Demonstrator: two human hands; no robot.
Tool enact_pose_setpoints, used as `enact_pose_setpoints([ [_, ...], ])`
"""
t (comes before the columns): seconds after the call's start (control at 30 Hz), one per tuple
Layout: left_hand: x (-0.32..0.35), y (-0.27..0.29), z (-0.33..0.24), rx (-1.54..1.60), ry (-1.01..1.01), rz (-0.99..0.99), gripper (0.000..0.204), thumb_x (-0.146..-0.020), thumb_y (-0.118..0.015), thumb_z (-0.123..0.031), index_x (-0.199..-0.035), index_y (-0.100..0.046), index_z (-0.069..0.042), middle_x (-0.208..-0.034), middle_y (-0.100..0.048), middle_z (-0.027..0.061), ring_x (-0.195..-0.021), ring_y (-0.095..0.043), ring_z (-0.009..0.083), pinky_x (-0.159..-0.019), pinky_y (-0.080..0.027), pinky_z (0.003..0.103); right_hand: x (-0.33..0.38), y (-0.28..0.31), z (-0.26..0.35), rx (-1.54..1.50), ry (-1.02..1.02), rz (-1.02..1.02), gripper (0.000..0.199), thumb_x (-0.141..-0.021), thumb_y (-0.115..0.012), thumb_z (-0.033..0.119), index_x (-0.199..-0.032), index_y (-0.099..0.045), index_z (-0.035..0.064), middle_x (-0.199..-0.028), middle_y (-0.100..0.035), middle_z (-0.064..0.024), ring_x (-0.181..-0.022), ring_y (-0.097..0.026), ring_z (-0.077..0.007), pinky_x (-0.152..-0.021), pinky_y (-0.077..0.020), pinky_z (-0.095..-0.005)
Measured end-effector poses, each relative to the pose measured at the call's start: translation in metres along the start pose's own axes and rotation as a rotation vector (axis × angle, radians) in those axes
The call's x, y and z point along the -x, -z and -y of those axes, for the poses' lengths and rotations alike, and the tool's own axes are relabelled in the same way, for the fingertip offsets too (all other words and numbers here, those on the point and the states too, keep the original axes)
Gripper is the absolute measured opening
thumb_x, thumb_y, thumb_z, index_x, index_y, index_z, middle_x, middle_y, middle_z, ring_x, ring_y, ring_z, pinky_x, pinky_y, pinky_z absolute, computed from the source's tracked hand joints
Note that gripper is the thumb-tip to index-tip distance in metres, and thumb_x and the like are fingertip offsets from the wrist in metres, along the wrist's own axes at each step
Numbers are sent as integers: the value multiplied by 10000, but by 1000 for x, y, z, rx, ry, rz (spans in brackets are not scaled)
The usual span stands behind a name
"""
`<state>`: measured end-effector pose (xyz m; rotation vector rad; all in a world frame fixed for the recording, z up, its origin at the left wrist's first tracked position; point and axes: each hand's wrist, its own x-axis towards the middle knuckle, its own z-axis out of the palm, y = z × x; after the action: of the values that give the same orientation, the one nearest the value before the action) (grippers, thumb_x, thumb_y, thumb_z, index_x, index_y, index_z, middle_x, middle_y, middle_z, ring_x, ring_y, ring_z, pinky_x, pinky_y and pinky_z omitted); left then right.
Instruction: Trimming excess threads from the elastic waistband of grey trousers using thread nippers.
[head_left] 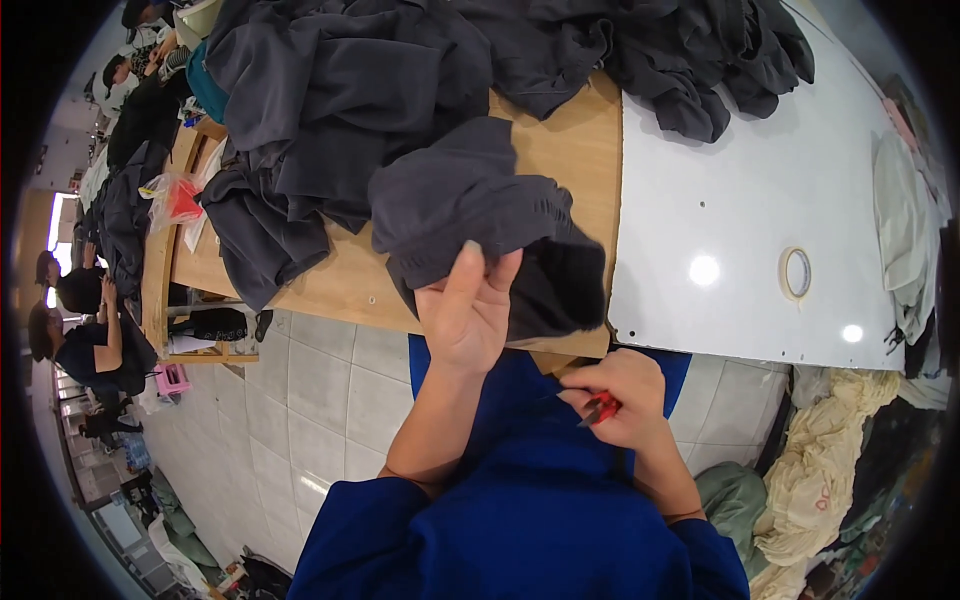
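Observation:
My left hand grips the edge of a dark grey garment, with thumb and fingers closed on the cloth. A gathered band runs along the held part, and a darker opening in the cloth shows to its right. The garment lies partly over the front edge of the wooden table. Close to my body, right of the garment and below the table edge, my right hand is closed around small red thread snips. Their blade tips point left, apart from the cloth.
More dark grey garments are heaped across the table's far side. A white tabletop adjoins on the right, with a tape roll on it. Cream cloth bundles lie at the lower right. Other people sit at far left.

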<state>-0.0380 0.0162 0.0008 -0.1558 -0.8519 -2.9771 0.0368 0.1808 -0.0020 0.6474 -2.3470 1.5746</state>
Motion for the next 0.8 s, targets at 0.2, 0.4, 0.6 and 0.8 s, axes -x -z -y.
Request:
enact_pose_setpoints([
  [0.2,21,-1,9,-59,160,-84,287,-914,-453,-13,-1201,-466,-3,-1177,-545,136,-1048,-581,240,-903,-513,372,-7,0,9,-556,-353,-283,487,-794,-672,77,-1192,-416,-39,-917,-580,-69,-748,-511,-54,-646,-393,-180],
  [0.4,31,-11,4,-118,261,-45,305,-915,-449,-37,-1214,-445,22,-1129,-577,161,-1025,-599,242,-858,-536,355,-21,14,4,-191,-220,-243,404,-727,-703,32,-1081,-513,-8,-802,-589,-81,-652,-547,-118,-579,-421,-208],
  [0.6,37,-14,4,-117,311,-40,271,-918,-427,-16,-1183,-460,28,-1105,-588,165,-982,-619,237,-812,-554,344,-32,17,11,109,-106,-264,364,-625,-771,34,-964,-639,20,-757,-583,-93,-597,-559,-169,-544,-446,-234],
  [0.8,41,-18,5,-90,315,-46,229,-924,-465,-38,-1145,-497,15,-1079,-601,140,-940,-630,198,-794,-555,317,-25,18,15,237,-17,-288,364,-620,-768,16,-967,-661,-11,-766,-580,-97,-636,-547,-157,-535,-426,-229],
])
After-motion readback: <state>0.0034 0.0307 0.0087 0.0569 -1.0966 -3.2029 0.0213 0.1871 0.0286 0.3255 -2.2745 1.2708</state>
